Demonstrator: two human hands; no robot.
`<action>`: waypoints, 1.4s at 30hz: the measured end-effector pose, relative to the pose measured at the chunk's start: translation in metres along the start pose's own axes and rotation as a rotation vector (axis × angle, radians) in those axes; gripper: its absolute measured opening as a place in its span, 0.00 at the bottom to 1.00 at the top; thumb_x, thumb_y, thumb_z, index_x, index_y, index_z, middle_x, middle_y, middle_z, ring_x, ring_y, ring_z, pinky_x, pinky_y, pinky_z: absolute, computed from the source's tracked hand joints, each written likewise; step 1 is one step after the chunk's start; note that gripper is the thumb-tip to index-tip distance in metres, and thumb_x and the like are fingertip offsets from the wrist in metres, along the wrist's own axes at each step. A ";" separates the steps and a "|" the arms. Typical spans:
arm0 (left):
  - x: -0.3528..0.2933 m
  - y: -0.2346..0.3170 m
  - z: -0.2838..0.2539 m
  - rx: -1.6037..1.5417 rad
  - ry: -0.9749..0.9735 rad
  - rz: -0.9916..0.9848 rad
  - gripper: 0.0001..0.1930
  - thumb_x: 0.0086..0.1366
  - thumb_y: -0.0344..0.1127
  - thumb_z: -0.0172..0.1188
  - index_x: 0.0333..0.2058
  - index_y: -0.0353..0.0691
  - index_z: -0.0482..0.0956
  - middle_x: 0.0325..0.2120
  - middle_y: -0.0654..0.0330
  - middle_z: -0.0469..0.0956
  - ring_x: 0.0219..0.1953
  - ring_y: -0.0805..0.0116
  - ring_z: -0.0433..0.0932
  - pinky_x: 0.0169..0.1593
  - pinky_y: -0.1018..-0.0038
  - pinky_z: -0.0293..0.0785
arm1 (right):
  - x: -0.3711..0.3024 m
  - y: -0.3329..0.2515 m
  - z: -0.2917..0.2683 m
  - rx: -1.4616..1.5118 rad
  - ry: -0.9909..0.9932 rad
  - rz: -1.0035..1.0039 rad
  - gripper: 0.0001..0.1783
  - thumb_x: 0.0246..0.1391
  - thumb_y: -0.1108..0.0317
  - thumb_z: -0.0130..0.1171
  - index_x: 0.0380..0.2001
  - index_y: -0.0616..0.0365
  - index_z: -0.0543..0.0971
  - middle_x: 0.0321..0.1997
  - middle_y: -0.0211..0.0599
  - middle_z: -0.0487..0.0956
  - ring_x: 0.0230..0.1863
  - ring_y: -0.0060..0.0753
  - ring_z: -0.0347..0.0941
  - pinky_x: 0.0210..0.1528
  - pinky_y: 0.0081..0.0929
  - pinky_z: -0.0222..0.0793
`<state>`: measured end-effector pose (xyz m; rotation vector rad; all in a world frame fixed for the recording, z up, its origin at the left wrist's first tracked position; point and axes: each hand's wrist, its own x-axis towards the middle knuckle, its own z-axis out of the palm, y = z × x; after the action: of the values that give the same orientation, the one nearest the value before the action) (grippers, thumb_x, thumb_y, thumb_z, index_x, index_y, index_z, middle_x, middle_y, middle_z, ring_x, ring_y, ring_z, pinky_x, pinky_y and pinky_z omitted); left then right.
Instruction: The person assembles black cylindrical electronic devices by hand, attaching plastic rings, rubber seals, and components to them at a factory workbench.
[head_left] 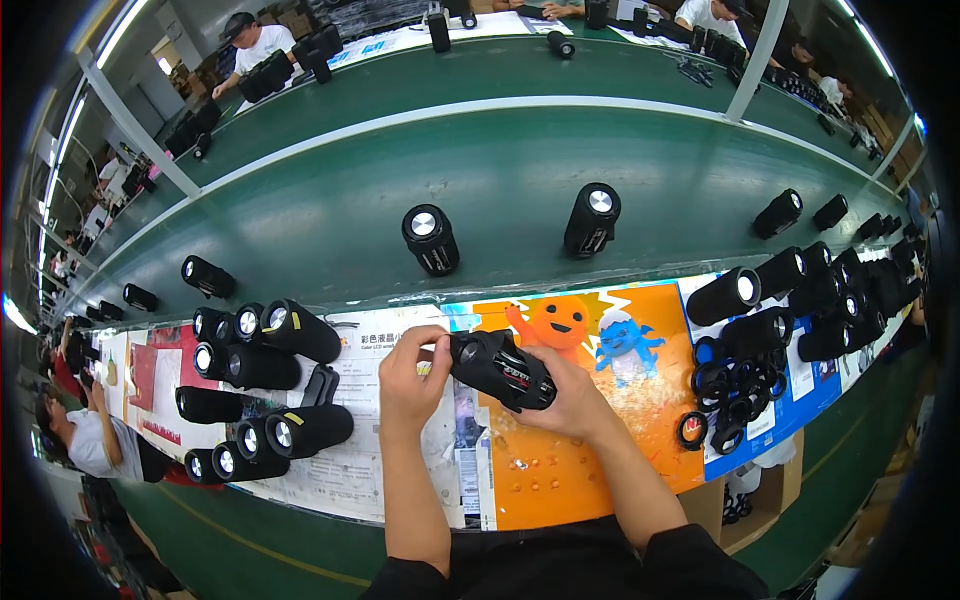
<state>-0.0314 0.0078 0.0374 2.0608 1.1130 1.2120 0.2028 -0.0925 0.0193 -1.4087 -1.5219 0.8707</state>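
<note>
A black cylindrical portable speaker lies sideways between my two hands, above the seam of the white and orange sheets. My left hand closes its thumb and fingers on the speaker's left end. Wrapped round the right end from below is my right hand. Part of the speaker's underside is hidden by my fingers. To the left lies a group of similar speakers with silvery end discs. A pile of black rings rests on the right, beside more speakers.
Beyond the worktop runs a green conveyor belt carrying spaced-out speakers, two standing upright ahead of me. A metal rail borders its far side. An open cardboard box sits below right. Other people work across and at left.
</note>
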 end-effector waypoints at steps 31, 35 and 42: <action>-0.001 0.006 0.041 -1.297 0.101 -0.392 0.31 0.78 0.53 0.68 0.66 0.39 0.69 0.56 0.39 0.85 0.57 0.49 0.88 0.61 0.59 0.86 | -0.001 -0.006 0.001 0.112 -0.054 0.098 0.47 0.47 0.58 0.87 0.66 0.63 0.75 0.56 0.49 0.87 0.53 0.43 0.89 0.59 0.37 0.83; -0.004 0.009 0.057 -1.322 -0.065 -0.384 0.63 0.53 0.67 0.85 0.76 0.35 0.62 0.59 0.46 0.83 0.62 0.48 0.85 0.65 0.54 0.85 | -0.006 -0.010 0.016 0.131 0.026 0.084 0.47 0.49 0.57 0.87 0.67 0.63 0.73 0.55 0.50 0.87 0.52 0.43 0.89 0.56 0.36 0.84; -0.015 -0.003 0.076 -1.385 -0.217 -0.408 0.51 0.59 0.74 0.78 0.64 0.36 0.73 0.49 0.52 0.83 0.53 0.54 0.86 0.63 0.57 0.85 | -0.009 -0.006 0.034 0.028 0.166 -0.010 0.48 0.47 0.62 0.87 0.67 0.65 0.73 0.54 0.49 0.87 0.53 0.41 0.89 0.57 0.36 0.85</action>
<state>0.0298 -0.0044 -0.0088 0.8057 0.3006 1.0093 0.1689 -0.1002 0.0106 -1.4157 -1.3847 0.7469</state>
